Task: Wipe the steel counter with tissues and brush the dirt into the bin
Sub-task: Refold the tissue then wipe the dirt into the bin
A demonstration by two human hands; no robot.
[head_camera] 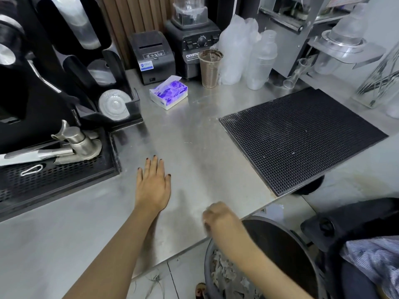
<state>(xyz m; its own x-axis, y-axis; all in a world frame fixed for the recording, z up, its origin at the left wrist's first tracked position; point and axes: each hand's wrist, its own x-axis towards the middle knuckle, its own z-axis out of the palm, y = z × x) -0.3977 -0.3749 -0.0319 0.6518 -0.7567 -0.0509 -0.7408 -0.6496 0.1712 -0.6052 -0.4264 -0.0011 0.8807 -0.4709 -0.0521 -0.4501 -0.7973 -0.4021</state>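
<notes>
The bin (280,244) stands on the floor directly under the right hand (218,216), tucked against the near edge of the table (194,137). Crumpled tissues (224,270) lie inside it, beneath the right forearm.

The right hand sits at the table edge above the bin rim, fingers curled into a loose fist. It is blurred, so I cannot tell whether it pinches a tissue. The left hand (153,186) lies to its left and a little farther in. It is flat on the steel with fingers straight and close together, and it holds nothing.

Handling, as judged:
- The steel top is hard and smooth, probably slick. Loose dirt should slide with light pressure.
- A tissue is light, soft and quick to tear when damp. Bunch it into a pad and press it down with flat fingertips.
- Draw each stroke toward the right hand's edge, where the bin waits below.

Well beyond the left hand stands the tissue box (168,94), with one sheet rising from its slot. The box looks light and may skid when pulled, so steady it and take the sheet by its raised top.

Beyond and to the right of the right hand lies a black bar mat (302,137), studded and likely rubbery, its near corner reaching the table edge.

Farther still, past the tissue box, a ribbed cup (210,69) with brown residue stands upright. It looks light and easily tipped.
</notes>
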